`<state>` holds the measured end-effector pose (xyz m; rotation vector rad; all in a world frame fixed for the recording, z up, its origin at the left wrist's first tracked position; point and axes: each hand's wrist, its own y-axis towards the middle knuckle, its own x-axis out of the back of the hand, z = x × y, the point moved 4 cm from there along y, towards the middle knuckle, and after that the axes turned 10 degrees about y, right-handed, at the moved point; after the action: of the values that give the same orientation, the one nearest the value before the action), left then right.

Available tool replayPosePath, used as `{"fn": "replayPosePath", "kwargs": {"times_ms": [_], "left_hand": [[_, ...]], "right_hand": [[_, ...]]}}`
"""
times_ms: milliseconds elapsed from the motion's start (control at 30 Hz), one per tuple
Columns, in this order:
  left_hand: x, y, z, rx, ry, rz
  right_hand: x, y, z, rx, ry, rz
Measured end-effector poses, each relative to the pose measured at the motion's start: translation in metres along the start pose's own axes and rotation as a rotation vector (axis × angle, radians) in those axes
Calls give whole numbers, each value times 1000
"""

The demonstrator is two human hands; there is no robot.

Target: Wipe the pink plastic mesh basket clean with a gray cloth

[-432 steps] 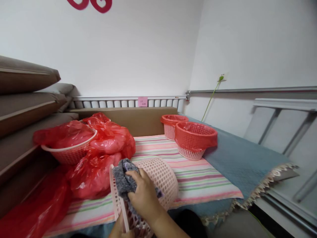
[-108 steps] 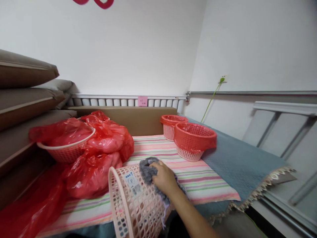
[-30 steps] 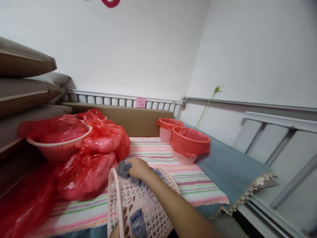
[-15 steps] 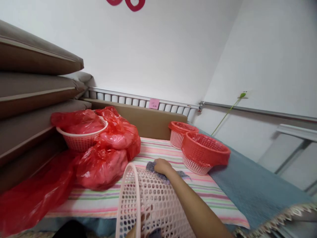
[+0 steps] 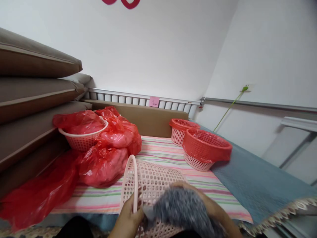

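Observation:
A pale pink plastic basket (image 5: 153, 175) with round holes lies tipped on its side, its mouth facing left. My left hand (image 5: 127, 216) is closed on the basket's rim at the near side, thumb outside. Close to that thumb is an end of a fuzzy grey-blue cloth (image 5: 183, 208). My right hand (image 5: 195, 191) has the cloth against the basket's outer wall. The cloth covers most of the right hand's fingers and is smeared by motion.
Red plastic bags (image 5: 106, 165) and a bag-filled pink basket (image 5: 83, 140) stand left, beside stacked cushions (image 5: 37, 89). Two baskets lined with red bags, a small one (image 5: 178, 136) and a larger one (image 5: 198, 162), stand right on the striped cloth (image 5: 158, 145).
My right hand has brought the grey-blue cloth from the basket's far side toward me, over its near wall. My left hand now shows plainly at the rim.

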<state>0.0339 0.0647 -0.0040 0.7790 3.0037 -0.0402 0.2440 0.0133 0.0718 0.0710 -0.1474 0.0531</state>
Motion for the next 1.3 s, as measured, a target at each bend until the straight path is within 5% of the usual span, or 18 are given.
{"fn": "replayPosePath", "kwargs": {"times_ms": [133,333,433,700,900,1033,1167,1300], "left_hand": [[-6,12,-14,-64,-19,-9],[-2,29,-9,-33,60,-91],[-8,30,-13,-60,65,-48],[-26,20,-13,-139,58,146],[-21,24,-10,-79,71,126],[-21,31,-10,-53,72,86],[-22,35,-14,-64,37,73],[-25,35,-7,-67,28,52]], "right_hand": [[-32,-27,-22,-129,35,176],[-33,-24,-17,-7,142,-23],[-32,-22,-9,88,-128,-180],[-77,19,8,156,-826,-412],[-47,72,24,191,-1068,-592],[-20,56,38,289,-898,-736],[-45,19,11,448,-871,-626],[-42,23,-27,238,-919,-612]]}}
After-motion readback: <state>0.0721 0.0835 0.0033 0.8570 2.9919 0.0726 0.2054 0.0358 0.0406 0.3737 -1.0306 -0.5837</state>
